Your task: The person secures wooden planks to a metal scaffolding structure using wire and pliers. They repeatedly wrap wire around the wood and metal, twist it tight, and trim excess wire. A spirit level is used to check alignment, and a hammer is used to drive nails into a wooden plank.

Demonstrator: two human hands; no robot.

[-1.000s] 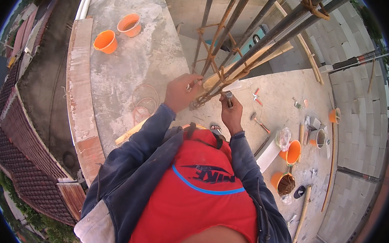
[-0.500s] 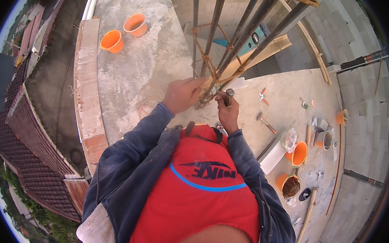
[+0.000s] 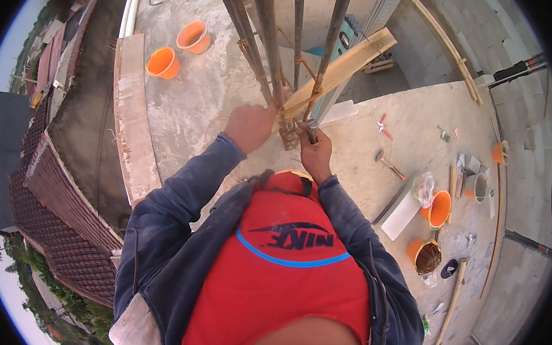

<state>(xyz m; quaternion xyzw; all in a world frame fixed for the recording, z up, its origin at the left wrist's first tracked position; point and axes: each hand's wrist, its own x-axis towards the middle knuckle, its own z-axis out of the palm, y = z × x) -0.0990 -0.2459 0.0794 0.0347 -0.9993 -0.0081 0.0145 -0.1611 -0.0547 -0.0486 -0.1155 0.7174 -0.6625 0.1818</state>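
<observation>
Upright rusty steel bars (image 3: 266,36), joined by thinner tied stirrups, rise in front of me. My left hand (image 3: 251,127) is at the left side of their lower part, fingers curled in against a bar; its fingertips are hidden, and so is anything they pinch. My right hand (image 3: 316,151) is closed round a small dark tool with a round metal end (image 3: 312,124), close to the right-hand bar. Between the hands sits a bundle of stirrups (image 3: 289,134) low on the bars. A wooden plank (image 3: 342,69) slants behind the bars.
Two orange buckets (image 3: 163,63) stand at the far left. On the right lie red-handled pliers (image 3: 384,126), a hammer (image 3: 390,165), a white block (image 3: 402,212), more orange buckets (image 3: 439,209) and a pole (image 3: 450,303). Past the left slab edge drops a tiled roof (image 3: 64,223).
My view has shifted, so the bars lean differently. My left hand's fingers, stretched toward the bars before, are now curled in at them. My right hand has moved slightly left with the tool.
</observation>
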